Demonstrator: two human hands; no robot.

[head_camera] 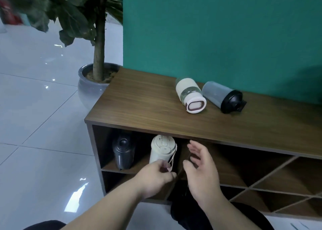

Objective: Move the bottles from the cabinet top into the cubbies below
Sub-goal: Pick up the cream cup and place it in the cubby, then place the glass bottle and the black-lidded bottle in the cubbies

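Two bottles lie on their sides on the wooden cabinet top (142, 100): a clear one with a cream sleeve and cream lid (190, 94), and a grey one with a black lid (223, 97) to its right. In the top-left cubby (108, 165) a black bottle (123, 153) stands upright at the left and a cream bottle (163, 149) at the right. My left hand (155, 176) pinches the cream bottle's strap near its base. My right hand (202, 170) hovers open just right of that bottle, in front of the cubby divider, touching nothing.
A potted plant in a grey pot (90, 88) stands on the glossy tiled floor by the cabinet's left end. A teal wall (217, 29) backs the cabinet. Diagonal cubbies (271, 181) fill the cabinet's right side. My dark-clothed knees show at the bottom.
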